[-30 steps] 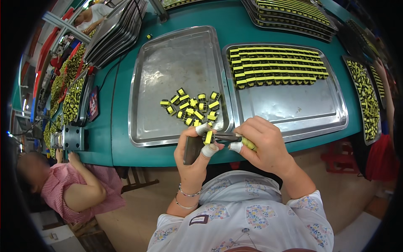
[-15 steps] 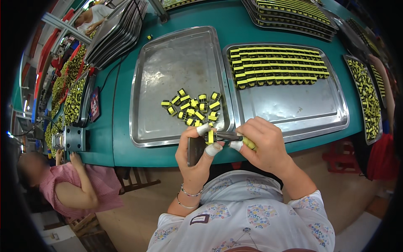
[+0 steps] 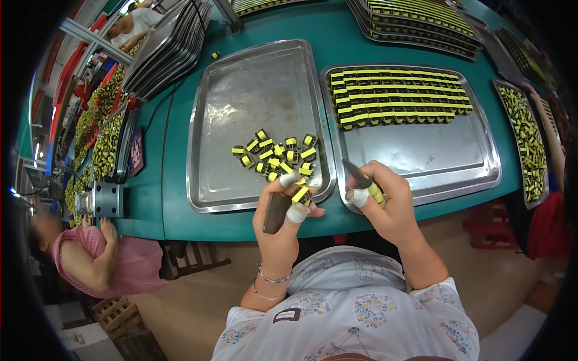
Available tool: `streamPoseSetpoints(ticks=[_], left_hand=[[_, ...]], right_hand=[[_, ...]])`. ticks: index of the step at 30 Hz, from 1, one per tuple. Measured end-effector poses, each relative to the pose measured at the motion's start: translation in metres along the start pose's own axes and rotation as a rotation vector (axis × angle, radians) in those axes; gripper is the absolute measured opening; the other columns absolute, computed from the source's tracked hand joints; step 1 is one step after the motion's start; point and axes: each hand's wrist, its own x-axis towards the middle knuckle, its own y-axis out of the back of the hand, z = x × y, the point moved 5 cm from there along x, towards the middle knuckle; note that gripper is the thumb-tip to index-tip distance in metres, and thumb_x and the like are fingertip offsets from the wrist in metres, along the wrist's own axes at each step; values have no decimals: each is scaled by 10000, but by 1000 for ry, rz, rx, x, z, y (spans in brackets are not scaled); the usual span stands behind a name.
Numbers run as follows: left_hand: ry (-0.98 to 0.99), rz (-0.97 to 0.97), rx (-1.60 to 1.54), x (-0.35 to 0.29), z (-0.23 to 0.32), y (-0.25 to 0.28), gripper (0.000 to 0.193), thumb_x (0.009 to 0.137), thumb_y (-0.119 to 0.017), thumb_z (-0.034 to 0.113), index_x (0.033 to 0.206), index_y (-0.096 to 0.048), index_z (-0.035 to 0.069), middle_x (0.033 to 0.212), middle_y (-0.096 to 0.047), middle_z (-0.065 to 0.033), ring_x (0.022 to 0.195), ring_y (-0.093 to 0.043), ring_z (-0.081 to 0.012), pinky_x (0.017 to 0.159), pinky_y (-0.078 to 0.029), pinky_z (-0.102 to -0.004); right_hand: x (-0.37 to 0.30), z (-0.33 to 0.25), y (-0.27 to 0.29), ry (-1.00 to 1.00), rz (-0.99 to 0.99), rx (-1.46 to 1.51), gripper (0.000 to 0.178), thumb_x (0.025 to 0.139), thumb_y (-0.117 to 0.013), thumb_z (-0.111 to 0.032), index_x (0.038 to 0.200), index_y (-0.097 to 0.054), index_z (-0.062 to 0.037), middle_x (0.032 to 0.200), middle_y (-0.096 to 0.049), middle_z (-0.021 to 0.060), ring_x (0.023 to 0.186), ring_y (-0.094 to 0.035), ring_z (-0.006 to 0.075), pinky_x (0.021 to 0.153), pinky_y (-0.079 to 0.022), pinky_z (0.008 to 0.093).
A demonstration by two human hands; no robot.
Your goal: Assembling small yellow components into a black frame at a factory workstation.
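My left hand [image 3: 278, 243], its thumb and a finger wrapped in white tape, pinches a small transformer [image 3: 300, 195] with a yellow band and black ends. A dark flat block [image 3: 275, 213] lies against the palm of that hand. Pliers [image 3: 357, 174] with dark jaws and yellow-green grips sit in my closed right hand [image 3: 392, 203], apart from the transformer and over the near left corner of the right tray [image 3: 415, 153]. Just beyond my left hand, several loose transformers [image 3: 279, 151] lie in the left metal tray [image 3: 253, 78].
Neat rows of transformers [image 3: 397, 99] fill the far part of the right tray. Stacked trays [image 3: 165, 51] stand far left, and filled stacked trays [image 3: 415, 27] far right. Another tray of loose transformers [image 3: 525, 141] is at the right edge. A co-worker in pink [image 3: 111, 259] sits at left.
The pliers have come away from the transformer as my right hand moved right and its wrist turned, so the jaws point farther away. The transformer has tilted in my left hand.
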Motion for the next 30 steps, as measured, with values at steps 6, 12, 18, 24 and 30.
streamPoseSetpoints(ticks=[6,12,18,24,30], left_hand=[[229,-42,-114,-2,0,-16,566,941,-541,361,1328,-393,-24,987,-620,-128,767,-630,-146,584,-566,-253],[209,2,-138,-3,-3,-19,501,969,-508,302,1323,-380,-29,1035,-600,-144,854,-648,-184,663,-591,-303],[194,-70,-57,-2,2,-22,488,959,-519,336,1266,-431,-34,968,-602,-105,737,-600,-132,504,-513,-243],[113,-19,-51,0,-2,-13,434,974,-494,315,1220,-464,-42,874,-576,-78,659,-529,-108,447,-433,-225],[52,-91,-603,6,-6,6,449,984,-421,363,1250,-427,1,1048,-561,-109,829,-514,-148,652,-460,-277]], right_hand=[[-2,-6,-19,-146,-139,411,297,864,-636,-74,1132,-569,34,1018,-542,60,903,-553,108,855,-438,252],[1,-8,-30,-137,-208,438,290,884,-627,-114,1132,-573,27,993,-545,65,910,-548,125,825,-447,271],[-2,-4,-35,-265,-242,666,286,910,-597,-167,1117,-567,28,975,-542,62,825,-559,141,745,-460,271],[-1,-4,-32,-368,-262,851,340,930,-570,-257,1132,-562,16,871,-586,36,741,-549,100,643,-449,233],[-8,3,-35,-528,-298,923,334,922,-593,-264,1120,-559,4,876,-613,67,716,-568,105,585,-441,228]])
